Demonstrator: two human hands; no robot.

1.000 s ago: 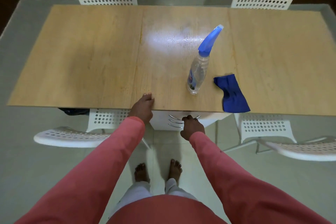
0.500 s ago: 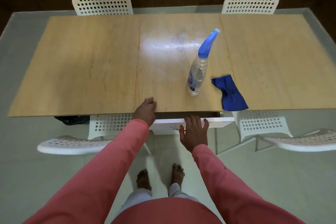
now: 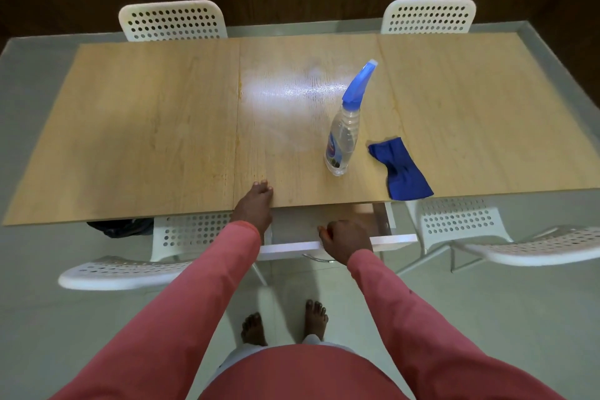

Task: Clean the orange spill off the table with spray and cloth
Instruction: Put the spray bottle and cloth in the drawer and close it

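Observation:
A clear spray bottle with a blue trigger head stands upright on the wooden table, right of centre. A crumpled blue cloth lies just right of it, near the front edge. Faint orange marks run along the seam between the left and middle panels. My left hand rests on the table's front edge with its fingers flat on top. My right hand curls over the white drawer front, and the drawer stands pulled out below the table.
Two white perforated chairs stand at the far side. Two more sit at the near side, left and right of me. A dark bundle lies under the table's left part. My bare feet are on the tiled floor.
The drawer has slid further out toward me. My right hand went from flat against its front to curled over its top edge. The left hand stayed put.

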